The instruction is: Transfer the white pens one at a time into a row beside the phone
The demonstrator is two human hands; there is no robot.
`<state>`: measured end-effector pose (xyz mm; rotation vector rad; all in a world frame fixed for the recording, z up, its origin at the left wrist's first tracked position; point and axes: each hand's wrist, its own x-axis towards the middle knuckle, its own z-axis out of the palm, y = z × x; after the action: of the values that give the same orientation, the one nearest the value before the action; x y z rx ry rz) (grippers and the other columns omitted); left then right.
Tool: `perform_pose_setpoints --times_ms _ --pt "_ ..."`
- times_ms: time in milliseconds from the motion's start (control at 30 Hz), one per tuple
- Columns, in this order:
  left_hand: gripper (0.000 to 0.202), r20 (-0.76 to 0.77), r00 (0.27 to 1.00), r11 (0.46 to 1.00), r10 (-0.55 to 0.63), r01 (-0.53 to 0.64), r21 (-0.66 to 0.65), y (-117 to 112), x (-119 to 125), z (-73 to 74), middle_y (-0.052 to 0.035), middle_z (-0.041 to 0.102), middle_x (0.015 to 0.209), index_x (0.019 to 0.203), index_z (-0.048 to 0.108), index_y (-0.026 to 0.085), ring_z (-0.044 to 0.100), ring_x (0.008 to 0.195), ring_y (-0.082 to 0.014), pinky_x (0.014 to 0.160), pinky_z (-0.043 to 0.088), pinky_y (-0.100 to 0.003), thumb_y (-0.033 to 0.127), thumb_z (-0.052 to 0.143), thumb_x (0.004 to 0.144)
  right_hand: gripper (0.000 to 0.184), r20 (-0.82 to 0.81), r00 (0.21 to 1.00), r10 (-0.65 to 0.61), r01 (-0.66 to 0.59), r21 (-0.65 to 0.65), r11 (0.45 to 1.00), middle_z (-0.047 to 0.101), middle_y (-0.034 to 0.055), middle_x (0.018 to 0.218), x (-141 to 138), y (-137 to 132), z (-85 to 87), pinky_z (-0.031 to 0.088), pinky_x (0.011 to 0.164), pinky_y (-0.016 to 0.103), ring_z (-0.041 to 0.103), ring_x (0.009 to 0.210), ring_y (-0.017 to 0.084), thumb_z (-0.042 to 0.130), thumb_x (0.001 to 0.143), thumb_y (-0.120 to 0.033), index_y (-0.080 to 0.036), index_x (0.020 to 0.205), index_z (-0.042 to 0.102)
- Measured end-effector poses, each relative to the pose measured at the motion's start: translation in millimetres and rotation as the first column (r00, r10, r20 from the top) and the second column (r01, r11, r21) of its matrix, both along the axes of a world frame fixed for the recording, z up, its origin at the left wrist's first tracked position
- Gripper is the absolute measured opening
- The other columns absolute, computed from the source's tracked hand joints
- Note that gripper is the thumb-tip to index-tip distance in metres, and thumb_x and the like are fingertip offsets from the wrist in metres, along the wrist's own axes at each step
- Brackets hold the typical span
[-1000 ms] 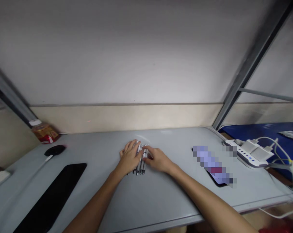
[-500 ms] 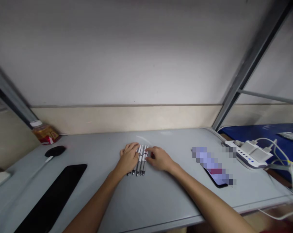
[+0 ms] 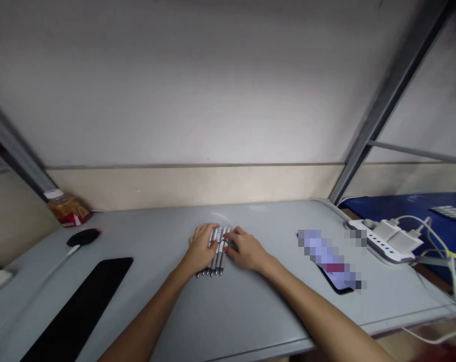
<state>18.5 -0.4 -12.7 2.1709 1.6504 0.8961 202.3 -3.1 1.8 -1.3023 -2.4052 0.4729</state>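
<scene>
The left hand comes in from the lower left, palm down, fingers bent and laid over the far left side of the pens, thumb on top of them; whether it grips or only steadies cannot be told. The right hand rests on its side at the row's right edge, fingers curled, thumb and forefinger parted at the outermost pen. Both forearms slant inward over the desk.

The pens lie side by side in a close row in the middle of the desk, tips toward the person: white upper barrels, grey lower parts, dark shiny tips. The left hand hides part of the row.

Farther right are a phone and a white power strip; left, a black slab, a black disc and a bottle.
</scene>
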Motion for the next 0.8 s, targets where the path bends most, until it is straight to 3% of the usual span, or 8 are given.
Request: perform_pose_setpoints --times_ms 167,467,800 --pt "0.043 -0.005 1.0 1.0 -0.017 0.017 0.014 3.3 -2.3 -4.6 -0.0038 0.057 0.119 0.114 0.051 0.024 0.046 0.117 -0.0212 0.1 0.037 -0.041 0.006 0.041 0.076 0.033 -0.005 1.0 0.012 -0.012 0.003 1.0 0.053 0.0077 0.111 0.0 -0.2 0.1 0.04 0.076 0.029 0.058 0.085 0.017 0.05 0.09 -0.034 -0.023 0.12 0.055" --pt "0.039 -0.027 0.999 0.999 -0.032 0.032 -0.016 1.0 -1.6 -3.1 -0.0038 0.055 0.122 0.117 0.049 0.026 0.044 0.119 -0.022 0.1 0.034 -0.042 0.012 0.043 0.081 0.036 0.001 0.999 0.034 -0.034 0.006 0.999 0.054 0.0075 0.115 -0.5 -1.4 1.6 0.041 0.078 0.029 0.059 0.088 0.018 0.049 0.091 -0.032 -0.025 0.126 0.053" --pt "0.034 -0.052 0.999 1.0 -0.015 0.014 -0.016 -0.7 1.3 -3.4 -0.0046 0.055 0.123 0.116 0.051 0.026 0.043 0.118 -0.0238 0.098 0.034 -0.043 0.021 0.05 0.082 0.028 0.018 0.999 0.042 -0.043 0.033 0.999 0.056 0.0084 0.112 -0.3 -1.3 2.4 0.041 0.078 0.029 0.059 0.088 0.017 0.047 0.091 -0.031 -0.019 0.115 0.056"
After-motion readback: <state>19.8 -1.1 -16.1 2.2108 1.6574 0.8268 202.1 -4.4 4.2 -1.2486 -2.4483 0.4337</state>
